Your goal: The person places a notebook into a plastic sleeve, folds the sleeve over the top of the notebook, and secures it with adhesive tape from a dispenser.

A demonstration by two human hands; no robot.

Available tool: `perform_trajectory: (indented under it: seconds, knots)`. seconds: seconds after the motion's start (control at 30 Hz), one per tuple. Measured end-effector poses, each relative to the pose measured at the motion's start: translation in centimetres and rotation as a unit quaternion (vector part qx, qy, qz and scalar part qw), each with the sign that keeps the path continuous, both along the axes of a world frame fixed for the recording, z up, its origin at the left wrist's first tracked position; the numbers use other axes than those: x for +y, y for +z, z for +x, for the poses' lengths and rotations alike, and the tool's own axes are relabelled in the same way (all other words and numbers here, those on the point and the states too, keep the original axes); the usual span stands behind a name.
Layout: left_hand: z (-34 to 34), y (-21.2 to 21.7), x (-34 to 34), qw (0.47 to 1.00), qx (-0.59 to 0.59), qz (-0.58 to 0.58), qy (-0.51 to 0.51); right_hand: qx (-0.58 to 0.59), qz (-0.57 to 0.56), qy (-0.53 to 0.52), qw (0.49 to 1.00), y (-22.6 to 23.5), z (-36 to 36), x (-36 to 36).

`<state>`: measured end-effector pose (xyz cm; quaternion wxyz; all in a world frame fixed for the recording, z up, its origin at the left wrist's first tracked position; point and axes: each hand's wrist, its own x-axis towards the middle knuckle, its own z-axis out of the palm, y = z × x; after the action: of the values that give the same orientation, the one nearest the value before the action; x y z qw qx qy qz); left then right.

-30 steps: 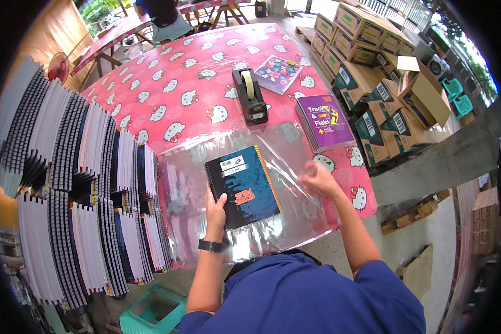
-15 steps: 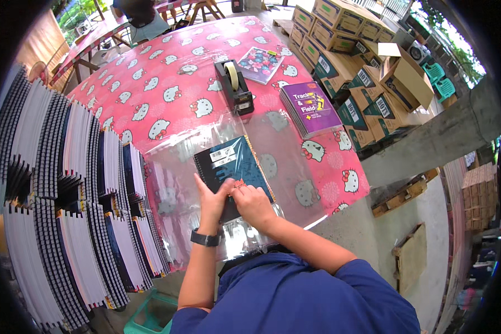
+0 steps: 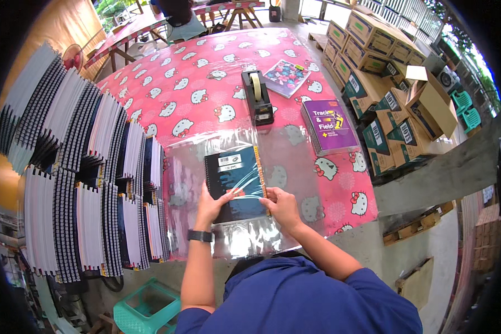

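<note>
Both grips are closed, left hand (image 3: 209, 207) on a spiral notebook (image 3: 240, 171), right hand (image 3: 285, 208) pinching glossy film (image 3: 245, 239).

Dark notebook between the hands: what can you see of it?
The notebook has a black-and-blue cover, white label, orange print, black spiral binding at left and yellow-orange right edge. Shiny clear plastic crosses its front. It lies cover up over a clear sheet, left hand thumbing its front, right hand at its right edge.

Cannot see all of the left edge of the notebook (image 3: 240, 173), mid-frame, behind the left hand (image 3: 209, 209); cannot read the label's (image 3: 230, 160) tiny print. Cannot see whole the upper-left person (image 3: 178, 15) or lower-left green stool (image 3: 129, 320), cut by the frame's edges.
</note>
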<state>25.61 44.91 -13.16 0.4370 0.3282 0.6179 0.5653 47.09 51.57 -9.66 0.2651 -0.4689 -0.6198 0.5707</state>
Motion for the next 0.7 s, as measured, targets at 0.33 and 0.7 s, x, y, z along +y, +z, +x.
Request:
perform_trajectory:
  seconds: [0.33,0.7]
  knots:
    - [1.1,1.4,-0.1,0.997,0.038,-0.044,0.053,-0.037,0.012,0.060,0.997,-1.8,-1.6,2.5]
    - [4.0,-0.2,-0.3,0.981,0.176,-0.049,0.071,-0.084,0.081,0.013,0.993,-3.2,0.3,3.4]
